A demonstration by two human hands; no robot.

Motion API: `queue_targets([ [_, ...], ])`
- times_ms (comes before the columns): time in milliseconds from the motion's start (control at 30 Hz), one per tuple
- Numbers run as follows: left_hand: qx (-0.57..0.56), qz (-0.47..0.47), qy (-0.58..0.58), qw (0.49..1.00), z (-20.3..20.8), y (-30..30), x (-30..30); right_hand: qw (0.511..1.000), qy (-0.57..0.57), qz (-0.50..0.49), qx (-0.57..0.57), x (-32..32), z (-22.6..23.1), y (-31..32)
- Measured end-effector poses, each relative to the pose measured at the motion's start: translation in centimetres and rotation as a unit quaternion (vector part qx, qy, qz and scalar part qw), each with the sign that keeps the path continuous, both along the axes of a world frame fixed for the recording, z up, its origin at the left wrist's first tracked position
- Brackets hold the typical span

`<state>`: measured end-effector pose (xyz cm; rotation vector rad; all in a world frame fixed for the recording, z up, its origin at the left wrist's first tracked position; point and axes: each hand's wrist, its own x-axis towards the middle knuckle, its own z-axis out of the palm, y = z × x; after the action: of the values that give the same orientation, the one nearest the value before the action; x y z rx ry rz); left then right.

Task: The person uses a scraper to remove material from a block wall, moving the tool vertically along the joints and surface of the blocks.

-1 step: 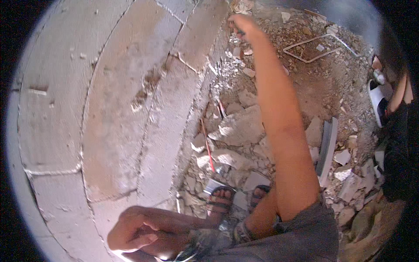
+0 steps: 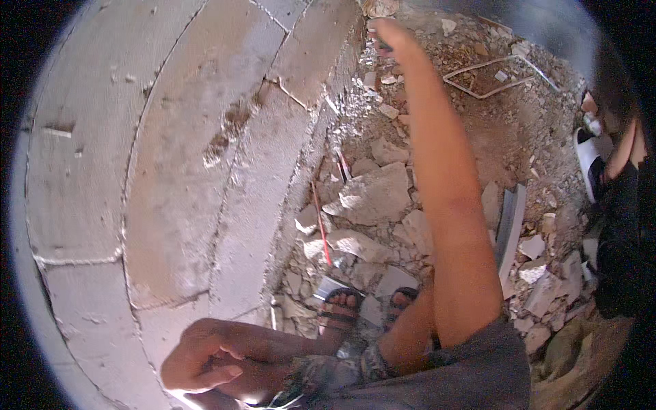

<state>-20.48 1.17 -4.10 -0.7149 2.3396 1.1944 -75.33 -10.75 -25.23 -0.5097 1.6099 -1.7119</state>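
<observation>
My right arm reaches far out over the rubble. At its end my right hand (image 2: 394, 41) is closed, with something small and dark showing by the fingers, too blurred to name. It is just right of the wall's far end, above small broken stones (image 2: 372, 80). Near the lower left, my left hand (image 2: 195, 369) rests by my bent knee, thumb stretched out and apart from the fingers, partly in shadow. No object shows in it. Both feet, in dark strapped sandals (image 2: 339, 305), stand among broken slabs (image 2: 376, 195).
A wall of large grey blocks (image 2: 184, 184) with mortar joints fills the left. A thin red rod (image 2: 321, 225) lies along its foot. Right of my arm are a grey metal channel (image 2: 509, 236) and a bent white frame (image 2: 478, 94). Another person's shoe (image 2: 586, 164) is at the right edge.
My right hand has shifted slightly to the right, away from the wall's edge, still closed. My left hand stays by the knee. The whole view has moved a little.
</observation>
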Motion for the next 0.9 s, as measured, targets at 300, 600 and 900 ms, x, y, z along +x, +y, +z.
queue_targets([
  [300,-0.091,-0.089,0.038,0.991,3.0,3.8,-0.9,0.996,-0.036,-0.079,-0.02,2.9,6.6,5.6],
  [600,-0.138,-0.186,0.107,0.967,2.7,5.0,-3.5,0.999,0.019,0.033,0.015,5.5,5.2,3.2],
  [900,-0.104,-0.317,0.192,0.923,2.3,1.4,-6.6,0.989,0.114,-0.07,0.065,4.9,4.7,10.5],
])
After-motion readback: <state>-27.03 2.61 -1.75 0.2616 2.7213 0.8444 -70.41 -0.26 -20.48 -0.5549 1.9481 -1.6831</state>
